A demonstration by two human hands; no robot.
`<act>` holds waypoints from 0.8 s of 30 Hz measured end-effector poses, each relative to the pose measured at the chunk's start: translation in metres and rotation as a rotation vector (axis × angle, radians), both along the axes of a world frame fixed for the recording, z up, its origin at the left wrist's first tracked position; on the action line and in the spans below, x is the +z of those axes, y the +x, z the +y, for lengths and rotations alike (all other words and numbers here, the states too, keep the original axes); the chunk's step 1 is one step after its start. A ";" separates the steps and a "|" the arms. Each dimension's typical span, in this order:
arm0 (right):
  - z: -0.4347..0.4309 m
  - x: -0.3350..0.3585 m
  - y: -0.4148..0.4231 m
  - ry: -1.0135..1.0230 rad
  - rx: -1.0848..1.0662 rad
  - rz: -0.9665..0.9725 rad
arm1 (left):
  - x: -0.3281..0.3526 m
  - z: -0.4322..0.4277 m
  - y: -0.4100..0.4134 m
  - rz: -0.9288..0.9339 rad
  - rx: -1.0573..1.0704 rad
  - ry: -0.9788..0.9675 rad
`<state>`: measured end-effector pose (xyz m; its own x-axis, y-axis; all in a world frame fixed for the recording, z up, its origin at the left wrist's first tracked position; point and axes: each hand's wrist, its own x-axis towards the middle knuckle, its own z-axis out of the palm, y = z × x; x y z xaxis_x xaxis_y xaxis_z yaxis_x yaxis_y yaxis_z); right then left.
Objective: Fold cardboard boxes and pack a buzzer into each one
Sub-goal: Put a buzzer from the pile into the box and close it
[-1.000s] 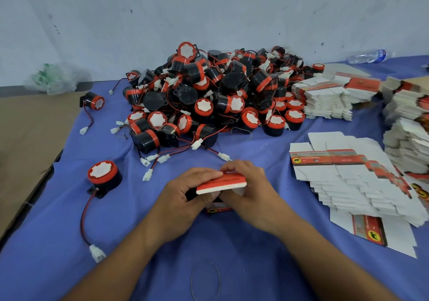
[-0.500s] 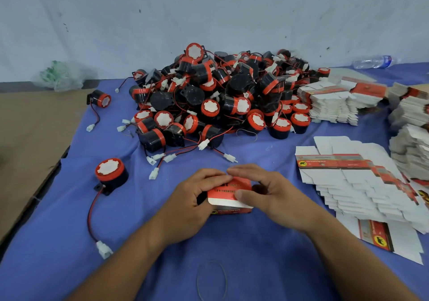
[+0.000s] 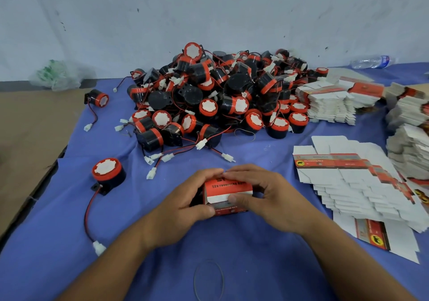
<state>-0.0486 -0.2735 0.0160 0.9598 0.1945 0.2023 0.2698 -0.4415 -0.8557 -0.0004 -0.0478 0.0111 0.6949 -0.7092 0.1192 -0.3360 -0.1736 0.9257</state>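
1. The left grip [image 3: 183, 210] curls round the left end of a red-and-white box [image 3: 228, 188]; the right grip [image 3: 267, 198] holds the other end, thumb on the white flap
2. Behind them, a heap of black-and-red buzzers [image 3: 209, 96] lies on the blue-covered counter [image 3: 255, 266]
3. A lone buzzer [image 3: 108, 173] stands to the left, wire trailing
4. Flat box blanks [image 3: 348, 180] fan out on the right

Blue-clothed table [image 3: 243, 254] set against scuffed pale wall [image 3: 209, 10]. Left of table: brown floor [image 3: 30, 138], crumpled plastic bag [image 3: 60, 75] at wall base. Table's far right: plastic bottle [image 3: 371, 61] lying flat. Soft even light.
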 end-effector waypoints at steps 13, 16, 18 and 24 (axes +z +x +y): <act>0.005 0.000 0.000 -0.180 -0.022 -0.246 | 0.004 0.001 0.006 -0.299 0.130 0.033; 0.005 0.001 -0.004 -0.352 0.001 -0.304 | 0.006 0.003 0.005 -0.356 0.099 0.088; 0.006 0.000 -0.007 -0.446 0.011 -0.338 | 0.006 0.004 0.004 -0.384 0.093 0.112; 0.009 0.000 -0.014 -0.599 0.018 -0.357 | 0.008 0.006 0.005 -0.499 0.064 0.162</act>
<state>-0.0624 -0.2641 0.0156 0.8501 0.3866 0.3576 0.5012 -0.8025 -0.3238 0.0042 -0.0415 0.0195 0.6244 -0.7038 0.3387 -0.7129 -0.3363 0.6154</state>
